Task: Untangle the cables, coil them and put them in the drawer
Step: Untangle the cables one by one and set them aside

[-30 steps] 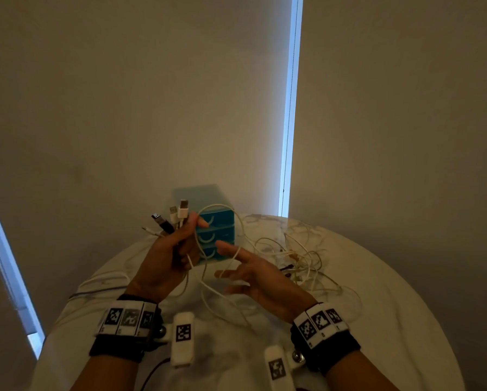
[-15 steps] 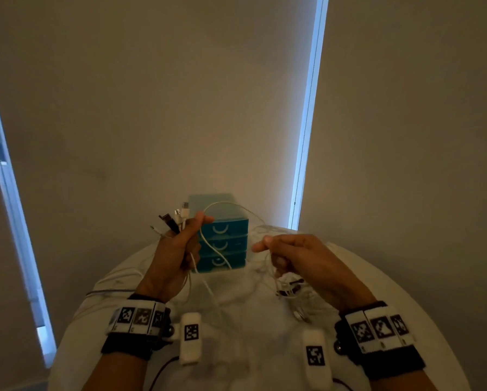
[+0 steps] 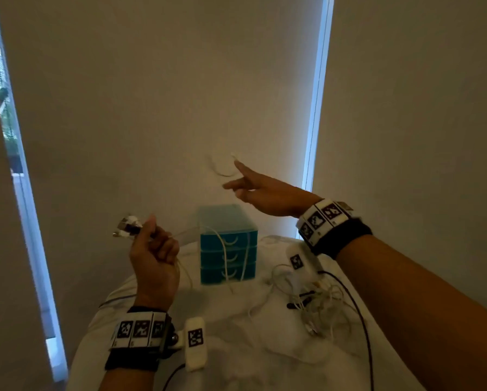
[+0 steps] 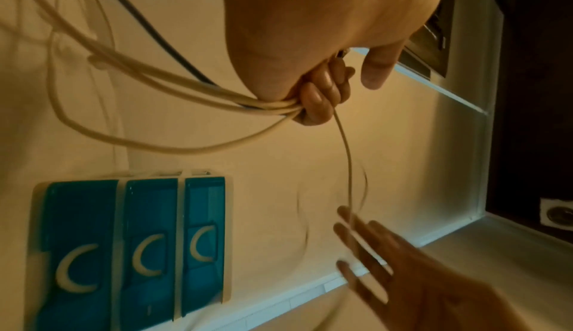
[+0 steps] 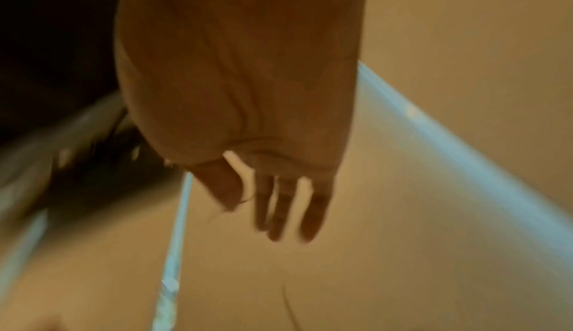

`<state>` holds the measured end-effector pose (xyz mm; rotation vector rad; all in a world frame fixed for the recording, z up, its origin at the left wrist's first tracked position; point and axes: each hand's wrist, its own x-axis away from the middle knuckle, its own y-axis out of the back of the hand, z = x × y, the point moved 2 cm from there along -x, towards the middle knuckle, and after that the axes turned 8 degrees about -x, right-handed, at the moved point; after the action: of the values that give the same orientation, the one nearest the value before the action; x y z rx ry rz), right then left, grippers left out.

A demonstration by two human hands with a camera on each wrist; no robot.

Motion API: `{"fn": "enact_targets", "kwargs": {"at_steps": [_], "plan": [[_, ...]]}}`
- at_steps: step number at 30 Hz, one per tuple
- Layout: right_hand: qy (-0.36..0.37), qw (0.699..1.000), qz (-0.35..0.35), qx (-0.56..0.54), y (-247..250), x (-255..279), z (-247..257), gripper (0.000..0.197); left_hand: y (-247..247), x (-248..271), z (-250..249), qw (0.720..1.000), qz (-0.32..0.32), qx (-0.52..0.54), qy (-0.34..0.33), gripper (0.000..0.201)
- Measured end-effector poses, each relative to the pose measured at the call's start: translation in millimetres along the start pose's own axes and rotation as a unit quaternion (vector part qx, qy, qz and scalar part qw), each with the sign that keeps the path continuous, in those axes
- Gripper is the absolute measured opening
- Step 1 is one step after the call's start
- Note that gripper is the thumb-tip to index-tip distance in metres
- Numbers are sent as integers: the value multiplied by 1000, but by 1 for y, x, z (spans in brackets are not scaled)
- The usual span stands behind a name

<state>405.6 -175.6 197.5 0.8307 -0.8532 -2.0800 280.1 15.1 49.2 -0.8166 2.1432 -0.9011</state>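
Note:
My left hand [image 3: 153, 244] is raised left of the teal drawer unit [image 3: 228, 249] and grips a bundle of white cables and one dark one [image 4: 186, 84], their plugs [image 3: 126, 225] sticking out above the fist. One thin white cable [image 4: 345, 155] runs from that fist to my right hand [image 3: 245, 184]. That hand is lifted above the drawer unit with straight, spread fingers [image 4: 366, 245], and a blurred cable loop [image 3: 222, 170] whips at its fingertips. A tangle of cables [image 3: 315, 303] lies on the round white table [image 3: 236, 356], right of the drawers. All three drawers are shut.
Beige blinds hang close behind the table, with bright window strips [image 3: 315, 108] at the right and far left. A black lead [image 3: 360, 320] from the wrist camera trails over the table's right side. Two white cables hang down the drawer fronts [image 3: 246, 258].
My right hand has swung up from table height to above the drawer unit and its fingers have straightened, drawing one thin cable out. The left hand has lifted slightly, still gripping the bundle.

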Motion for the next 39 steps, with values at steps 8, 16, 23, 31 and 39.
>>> {"fn": "enact_targets", "kwargs": {"at_steps": [8, 16, 23, 31, 39], "plan": [[28, 957, -117, -264, -9, 35, -2, 29, 8, -10, -14, 995, -20, 28, -94, 23], [-26, 969, -104, -222, -55, 57, -52, 26, -3, 13, 39, 829, 221, -490, 155, 30], [-30, 979, -94, -177, -94, 52, -68, 35, -6, 26, 60, 704, 294, -634, 125, 30], [-114, 944, -62, -305, -105, 49, -73, 38, -16, 40, 62, 635, 353, -685, 56, 28], [-53, 992, -111, -3, -111, 43, -78, 36, -13, 40, 76, 527, 389, -756, 7, 26]]}}
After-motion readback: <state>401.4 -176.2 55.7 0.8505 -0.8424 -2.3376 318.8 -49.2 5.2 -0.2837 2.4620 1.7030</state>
